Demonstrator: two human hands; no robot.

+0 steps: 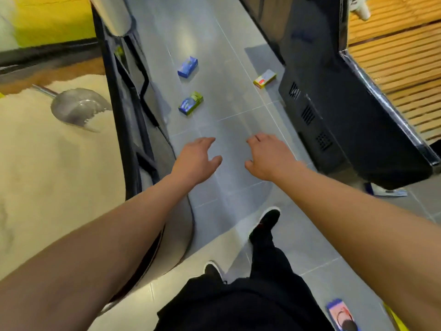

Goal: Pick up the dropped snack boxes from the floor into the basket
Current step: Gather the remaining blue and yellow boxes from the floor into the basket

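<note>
1. Bin w/ scoop (76,111): far left, not part of task.
2. Left hand (194,161): empty, fingers relaxed, held out over floor (238,149), prob. for reach.
3. Blue boxes (190,103) (187,67): on floor ahead, apart.
4. Right hand (269,158): empty, loosely spread.
5. Yellow box (265,79): floor, against dark cabinet. Basket: not seen.

There is a single view, from a camera worn on the person's head. It looks forward and steeply down along a narrow aisle of grey tiled floor (238,130). The wide-angle lens bends the edges, so the grain bin (43,163) on the left and the dark cabinet (334,91) on the right lean outward. Both forearms reach away from the lens, large at the bottom corners, and the shoes (265,223) lie almost directly beneath. The boxes (191,103) on the floor sit farther up the aisle, small in the frame.
</note>
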